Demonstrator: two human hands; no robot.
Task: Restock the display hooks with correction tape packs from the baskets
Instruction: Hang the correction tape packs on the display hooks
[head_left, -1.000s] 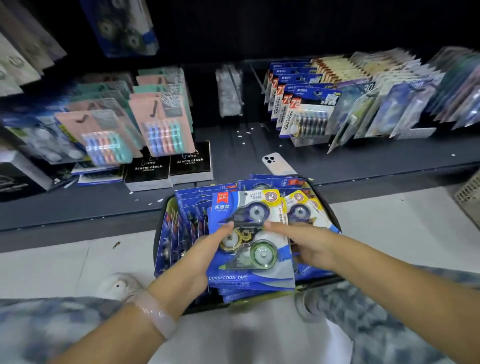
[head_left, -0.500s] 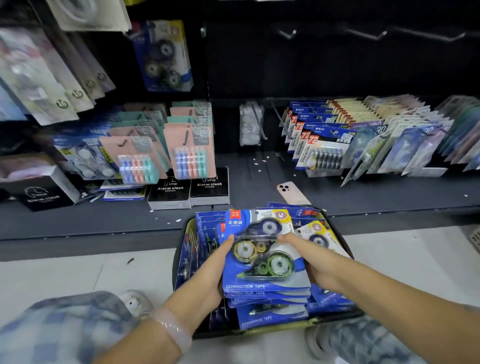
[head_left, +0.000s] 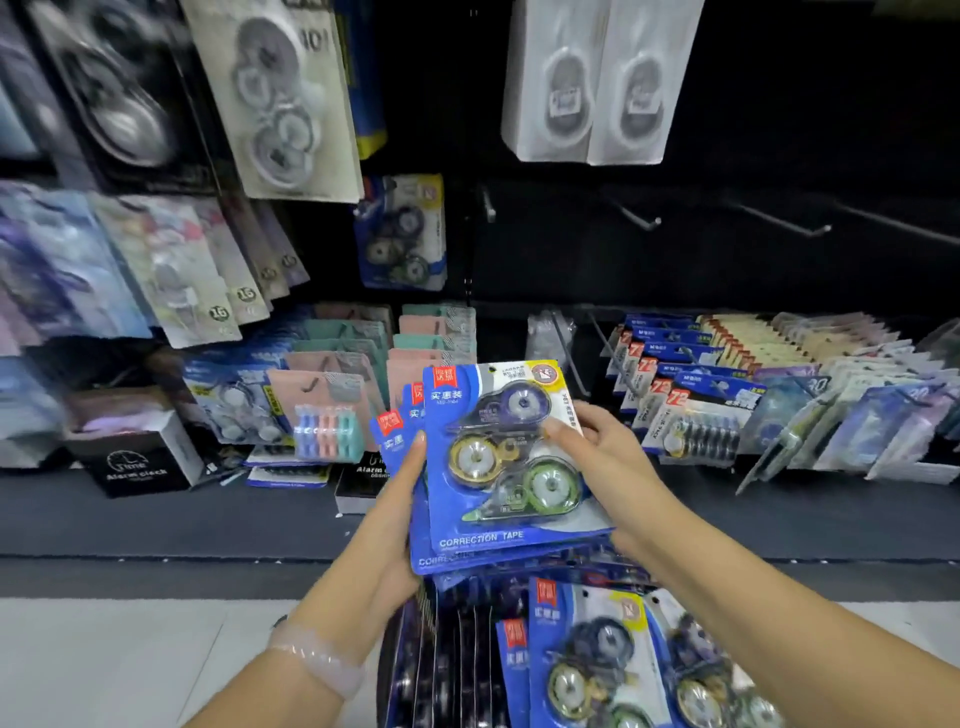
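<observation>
Head view: held up at centre, a fanned stack of correction tape packs (head_left: 498, 467), blue cards lettered "CORRECTION TAPE" with red corner tags, gripped at nine o'clock by the left hand (head_left: 400, 519), thumb on the front, and at three o'clock by the right hand (head_left: 602, 467), thumb curled over the top blister. Lay at six o'clock, just below the stack, more such packs in the dark basket (head_left: 400, 670); hung bare at one o'clock the display hooks (head_left: 639, 221). Read at nine o'clock "Alarm clock" on a black box (head_left: 135, 457), "16" on hanging cards (head_left: 228, 306), and "72" at three o'clock on blue packs (head_left: 675, 400).
</observation>
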